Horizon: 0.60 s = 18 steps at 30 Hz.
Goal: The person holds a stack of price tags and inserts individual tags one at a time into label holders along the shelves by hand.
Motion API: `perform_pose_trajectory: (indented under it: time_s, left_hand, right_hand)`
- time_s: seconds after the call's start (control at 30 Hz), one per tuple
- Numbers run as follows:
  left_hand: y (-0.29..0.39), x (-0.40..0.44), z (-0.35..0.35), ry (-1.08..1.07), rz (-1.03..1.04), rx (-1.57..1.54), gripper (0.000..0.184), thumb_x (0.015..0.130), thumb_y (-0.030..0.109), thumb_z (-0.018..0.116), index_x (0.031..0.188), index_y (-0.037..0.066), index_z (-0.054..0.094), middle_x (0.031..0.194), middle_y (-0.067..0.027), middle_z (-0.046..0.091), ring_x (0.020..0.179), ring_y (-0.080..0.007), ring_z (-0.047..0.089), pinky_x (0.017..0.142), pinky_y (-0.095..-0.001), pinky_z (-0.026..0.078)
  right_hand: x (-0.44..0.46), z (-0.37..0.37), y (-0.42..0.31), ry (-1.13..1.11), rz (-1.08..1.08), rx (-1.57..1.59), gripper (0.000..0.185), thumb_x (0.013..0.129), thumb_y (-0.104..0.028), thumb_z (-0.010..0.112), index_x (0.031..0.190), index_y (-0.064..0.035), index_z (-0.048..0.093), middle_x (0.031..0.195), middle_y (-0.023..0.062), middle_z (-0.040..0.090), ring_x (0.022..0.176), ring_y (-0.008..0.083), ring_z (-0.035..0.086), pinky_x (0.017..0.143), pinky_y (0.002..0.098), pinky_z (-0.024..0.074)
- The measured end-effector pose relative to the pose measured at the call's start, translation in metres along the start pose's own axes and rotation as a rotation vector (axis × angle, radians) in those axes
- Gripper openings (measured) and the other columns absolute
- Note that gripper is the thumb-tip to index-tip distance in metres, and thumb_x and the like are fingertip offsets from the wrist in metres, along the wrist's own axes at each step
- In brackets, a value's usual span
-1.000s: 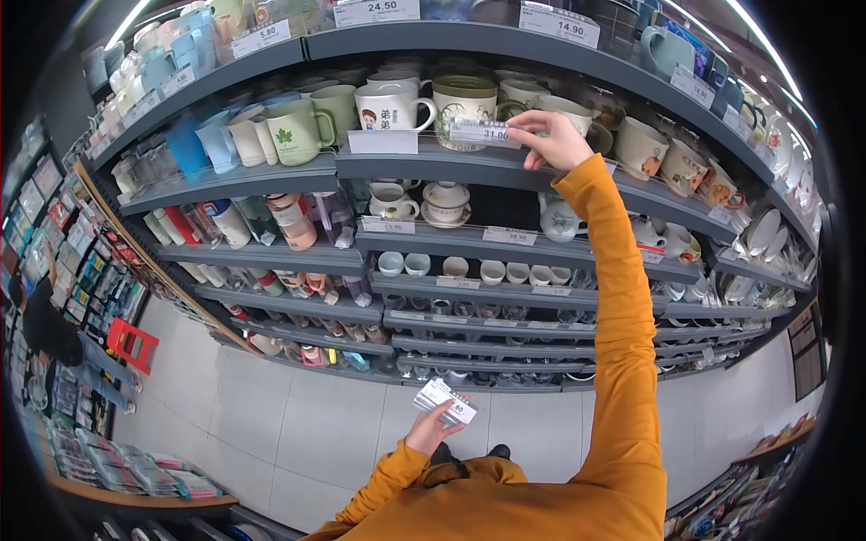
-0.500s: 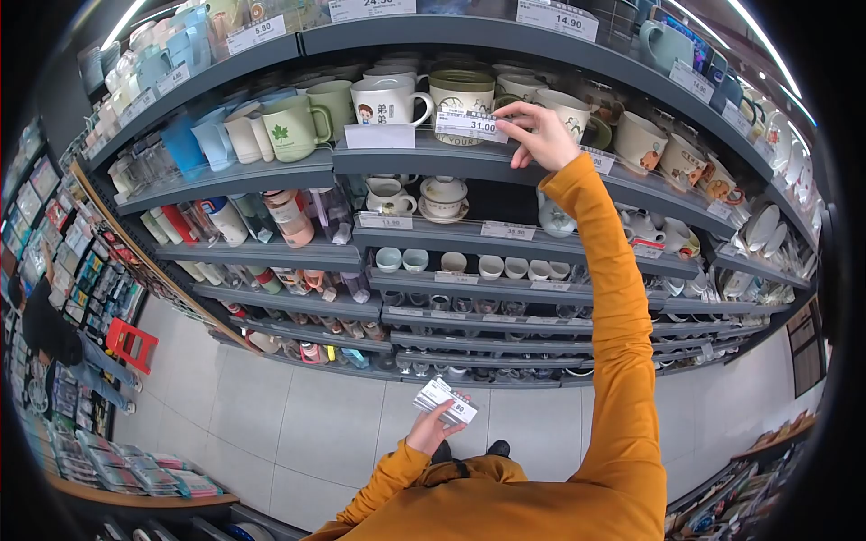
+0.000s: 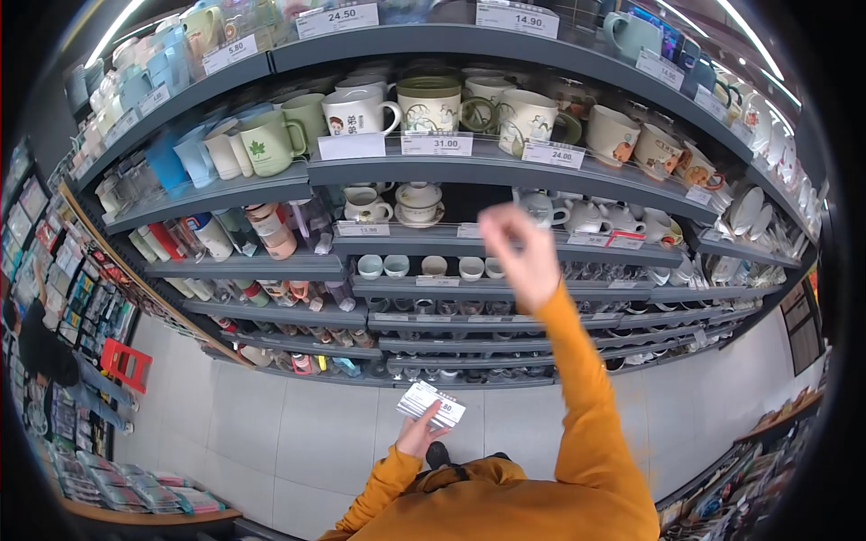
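My left hand [image 3: 416, 437], low in front of my body, is closed on a small stack of price tags [image 3: 429, 405], the thumb across their face. My right hand [image 3: 525, 257] hangs in the air before the middle shelves, its fingers curled but smeared by motion. Whether anything is in them cannot be made out. Above it, a price tag reading 31.00 [image 3: 437, 144] sits on the shelf edge under a patterned mug with a green rim [image 3: 430, 106]. Beside it are a blank white tag [image 3: 352, 146] under a white mug [image 3: 359, 114] and a 24.00 tag [image 3: 553, 154].
Shelves hold mugs, teapots [image 3: 588, 217], small cups [image 3: 434, 266] and bottles [image 3: 210, 236]. Far left, a person in dark clothes [image 3: 47, 347] is beside a red step stool [image 3: 126, 364]. Goods racks [image 3: 126, 487] stand behind me on either side of the tiled floor [image 3: 244, 415].
My right hand has left the 31.00 tag and moved down, away from the shelf edge. That tag now lies flat against the edge. My left hand keeps its stack; the view has shifted slightly.
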<state>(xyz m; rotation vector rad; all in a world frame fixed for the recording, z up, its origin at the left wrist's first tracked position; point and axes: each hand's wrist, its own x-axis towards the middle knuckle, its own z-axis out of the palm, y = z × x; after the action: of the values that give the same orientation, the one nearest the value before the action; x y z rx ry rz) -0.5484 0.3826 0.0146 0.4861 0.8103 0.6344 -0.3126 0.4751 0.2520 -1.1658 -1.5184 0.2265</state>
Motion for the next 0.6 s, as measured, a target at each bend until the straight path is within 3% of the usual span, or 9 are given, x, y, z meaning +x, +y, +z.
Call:
perform_pose_trajectory:
  time_s: [0.03, 0.13, 0.27, 0.4, 0.47, 0.6]
  left_hand:
    - [-0.001, -0.001, 0.002, 0.042, 0.025, -0.019, 0.032, 0.089, 0.021, 0.063, 0.116, 0.008, 0.053, 0.103, -0.0025, 0.064, 0.087, -0.013, 0.065, 0.061, -0.0237, 0.054]
    - [-0.006, 0.001, 0.0, 0.033, 0.071, 0.031, 0.031, 0.089, 0.022, 0.064, 0.115, 0.009, 0.054, 0.099, -0.0016, 0.065, 0.085, -0.0116, 0.065, 0.061, -0.0233, 0.054]
    - [-0.017, -0.009, 0.019, 0.033, 0.041, 0.167, 0.029, 0.088, 0.023, 0.064, 0.112, 0.008, 0.057, 0.099, -0.0014, 0.065, 0.085, -0.0099, 0.064, 0.062, -0.0224, 0.053]
    - [-0.045, -0.02, 0.051, 0.011, -0.008, 0.249, 0.028, 0.089, 0.023, 0.063, 0.112, 0.007, 0.059, 0.1, -0.0024, 0.065, 0.088, -0.0109, 0.064, 0.066, -0.0237, 0.054]
    - [-0.064, -0.029, 0.069, -0.024, -0.019, 0.245, 0.029, 0.089, 0.022, 0.063, 0.113, 0.006, 0.059, 0.102, -0.0031, 0.065, 0.091, -0.0121, 0.063, 0.068, -0.0255, 0.055]
    - [-0.113, -0.043, 0.094, -0.099, -0.039, 0.084, 0.037, 0.093, 0.017, 0.056, 0.127, 0.005, 0.047, 0.119, -0.0075, 0.058, 0.103, -0.0159, 0.06, 0.077, -0.0311, 0.055]
  right_hand:
    - [-0.038, 0.006, 0.002, -0.113, 0.066, -0.05, 0.014, 0.089, -0.014, 0.06, 0.09, -0.0004, 0.062, 0.082, 0.0053, 0.062, 0.074, 0.0097, 0.056, 0.067, 0.0243, 0.0461]
    - [-0.166, 0.032, 0.044, -0.47, 0.485, 0.106, 0.018, 0.085, -0.018, 0.067, 0.082, -0.0018, 0.061, 0.08, 0.0017, 0.062, 0.071, 0.0076, 0.054, 0.066, 0.0238, 0.0457]
    - [-0.279, 0.036, 0.053, -0.333, 0.723, 0.246, 0.02, 0.085, -0.019, 0.069, 0.085, -0.0017, 0.06, 0.077, 0.0021, 0.064, 0.071, 0.0074, 0.058, 0.066, 0.0227, 0.0461]
    - [-0.324, 0.008, 0.049, -0.14, 0.824, 0.328, 0.021, 0.084, -0.019, 0.069, 0.089, -0.0009, 0.059, 0.079, 0.0037, 0.065, 0.072, 0.0088, 0.061, 0.068, 0.0231, 0.0473]
    - [-0.339, -0.015, 0.047, -0.08, 0.797, 0.291, 0.019, 0.085, -0.017, 0.069, 0.089, 0.0001, 0.059, 0.08, 0.0056, 0.066, 0.074, 0.0097, 0.062, 0.07, 0.0248, 0.0486]
    - [-0.359, -0.069, 0.044, -0.019, 0.728, 0.247, 0.017, 0.086, -0.013, 0.066, 0.087, 0.0014, 0.059, 0.079, 0.0067, 0.066, 0.075, 0.0113, 0.063, 0.07, 0.0253, 0.0496]
